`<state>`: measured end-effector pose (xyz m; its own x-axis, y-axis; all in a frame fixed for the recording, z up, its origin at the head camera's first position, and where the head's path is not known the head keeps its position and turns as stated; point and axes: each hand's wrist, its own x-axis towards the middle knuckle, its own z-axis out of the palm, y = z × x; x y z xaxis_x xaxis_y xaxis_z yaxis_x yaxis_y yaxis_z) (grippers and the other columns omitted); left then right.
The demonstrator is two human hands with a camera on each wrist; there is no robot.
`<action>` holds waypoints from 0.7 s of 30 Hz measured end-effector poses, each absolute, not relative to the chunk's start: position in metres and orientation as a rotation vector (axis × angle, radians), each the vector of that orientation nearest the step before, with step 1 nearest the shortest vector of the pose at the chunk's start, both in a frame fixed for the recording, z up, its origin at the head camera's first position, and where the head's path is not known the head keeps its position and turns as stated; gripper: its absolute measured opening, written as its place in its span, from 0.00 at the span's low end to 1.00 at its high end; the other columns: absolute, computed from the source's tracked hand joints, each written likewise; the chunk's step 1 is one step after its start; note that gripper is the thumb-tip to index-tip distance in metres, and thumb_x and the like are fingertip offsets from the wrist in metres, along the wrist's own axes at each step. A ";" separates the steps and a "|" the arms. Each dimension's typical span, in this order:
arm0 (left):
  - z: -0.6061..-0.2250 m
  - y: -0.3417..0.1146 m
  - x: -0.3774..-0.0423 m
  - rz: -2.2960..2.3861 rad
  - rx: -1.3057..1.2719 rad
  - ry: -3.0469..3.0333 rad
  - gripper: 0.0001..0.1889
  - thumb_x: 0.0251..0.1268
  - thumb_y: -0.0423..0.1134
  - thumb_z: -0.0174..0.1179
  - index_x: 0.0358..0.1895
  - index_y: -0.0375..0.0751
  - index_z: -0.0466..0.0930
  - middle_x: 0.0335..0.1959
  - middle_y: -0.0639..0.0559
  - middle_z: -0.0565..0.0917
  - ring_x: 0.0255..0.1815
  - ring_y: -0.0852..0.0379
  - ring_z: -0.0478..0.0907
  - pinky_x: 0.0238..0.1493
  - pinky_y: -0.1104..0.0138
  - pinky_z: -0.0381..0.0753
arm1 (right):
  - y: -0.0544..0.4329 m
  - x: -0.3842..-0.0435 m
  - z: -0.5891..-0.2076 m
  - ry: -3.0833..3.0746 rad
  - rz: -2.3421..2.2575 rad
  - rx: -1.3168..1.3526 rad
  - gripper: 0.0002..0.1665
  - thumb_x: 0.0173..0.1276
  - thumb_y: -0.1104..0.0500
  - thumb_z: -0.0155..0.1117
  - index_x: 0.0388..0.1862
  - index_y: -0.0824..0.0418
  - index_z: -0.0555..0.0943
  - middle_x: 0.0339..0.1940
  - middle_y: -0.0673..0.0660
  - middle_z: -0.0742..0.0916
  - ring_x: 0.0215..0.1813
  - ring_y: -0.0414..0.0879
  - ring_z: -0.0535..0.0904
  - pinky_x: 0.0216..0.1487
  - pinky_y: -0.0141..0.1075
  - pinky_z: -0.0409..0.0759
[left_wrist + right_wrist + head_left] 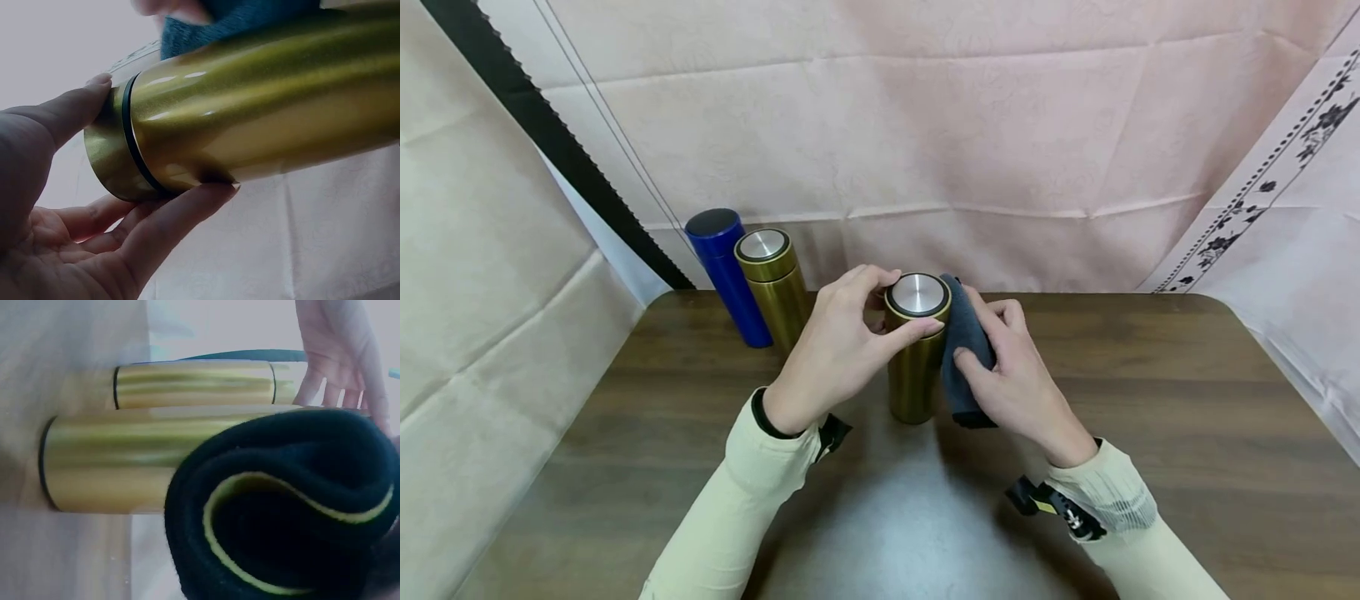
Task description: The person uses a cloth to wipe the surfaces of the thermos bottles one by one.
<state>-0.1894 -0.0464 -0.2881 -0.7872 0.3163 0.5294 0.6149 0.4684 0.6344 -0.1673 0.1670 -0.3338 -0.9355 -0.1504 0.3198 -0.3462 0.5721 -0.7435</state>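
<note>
A gold thermos flask (914,375) with a silver-topped lid stands upright on the table. My left hand (842,333) grips it round the lid, thumb on the near side and fingers on the far side. In the left wrist view the thumb and fingers span the lid and upper body of the gold flask (262,112). A folded dark blue-grey cloth (962,358) lies against the flask's right side, held by my right hand (1018,375). Its rolled folds and yellow edge fill much of the right wrist view, where the cloth (187,531) hides part of the flask.
Left of the gripped flask, a second gold flask (781,308) and a taller-looking blue flask (728,275) with a dark top stand side by side at the back of the wooden table (1150,400). A pale cloth curtain (887,142) hangs behind the table's far edge.
</note>
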 end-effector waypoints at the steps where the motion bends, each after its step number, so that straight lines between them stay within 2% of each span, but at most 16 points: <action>1: -0.288 -0.046 -0.189 -1.242 -0.785 -2.387 0.21 0.57 0.50 0.76 0.48 0.42 0.82 0.42 0.55 0.82 0.37 0.60 0.79 0.39 0.64 0.85 | 0.167 -0.169 -0.336 -2.590 1.298 0.432 0.44 0.71 0.62 0.58 0.83 0.42 0.57 0.59 0.60 0.72 0.53 0.51 0.75 0.53 0.44 0.76; 4: -0.286 -0.046 -0.189 -1.272 -0.775 -2.410 0.23 0.57 0.49 0.77 0.50 0.41 0.82 0.45 0.53 0.83 0.40 0.61 0.80 0.41 0.66 0.87 | 0.166 -0.174 -0.343 -2.613 1.288 0.486 0.47 0.68 0.64 0.58 0.83 0.41 0.56 0.69 0.58 0.72 0.60 0.52 0.75 0.60 0.48 0.76; 7: -0.285 -0.046 -0.189 -1.281 -0.763 -2.429 0.26 0.56 0.49 0.77 0.53 0.38 0.81 0.49 0.51 0.84 0.43 0.61 0.81 0.43 0.67 0.88 | 0.166 -0.178 -0.351 -2.631 1.272 0.533 0.46 0.68 0.65 0.57 0.83 0.44 0.58 0.72 0.55 0.74 0.61 0.51 0.75 0.62 0.49 0.75; 12: -0.285 -0.046 -0.189 -1.290 -0.761 -2.442 0.27 0.57 0.49 0.77 0.54 0.37 0.80 0.51 0.50 0.84 0.45 0.60 0.81 0.43 0.67 0.88 | 0.166 -0.183 -0.362 -2.694 1.229 0.566 0.43 0.67 0.66 0.57 0.81 0.47 0.62 0.65 0.55 0.79 0.55 0.51 0.77 0.58 0.47 0.76; 17: -0.286 -0.046 -0.188 -1.248 -0.760 -2.445 0.28 0.57 0.50 0.77 0.55 0.37 0.80 0.51 0.50 0.84 0.44 0.60 0.80 0.44 0.66 0.87 | 0.165 -0.186 -0.374 -2.809 1.088 0.601 0.35 0.67 0.64 0.58 0.75 0.54 0.69 0.57 0.57 0.82 0.50 0.50 0.78 0.53 0.44 0.78; 19: -0.286 -0.047 -0.188 -1.241 -0.762 -2.442 0.28 0.57 0.50 0.76 0.55 0.37 0.80 0.50 0.50 0.84 0.43 0.60 0.80 0.43 0.66 0.86 | 0.165 -0.186 -0.377 -2.868 1.012 0.616 0.35 0.67 0.63 0.59 0.75 0.57 0.69 0.56 0.58 0.82 0.49 0.50 0.78 0.52 0.45 0.79; 21: -0.286 -0.047 -0.188 -1.250 -0.767 -2.444 0.28 0.58 0.50 0.76 0.55 0.37 0.80 0.49 0.51 0.83 0.43 0.61 0.80 0.44 0.66 0.87 | 0.164 -0.186 -0.379 -2.934 0.943 0.620 0.38 0.67 0.61 0.60 0.77 0.60 0.67 0.59 0.60 0.83 0.52 0.51 0.80 0.55 0.47 0.80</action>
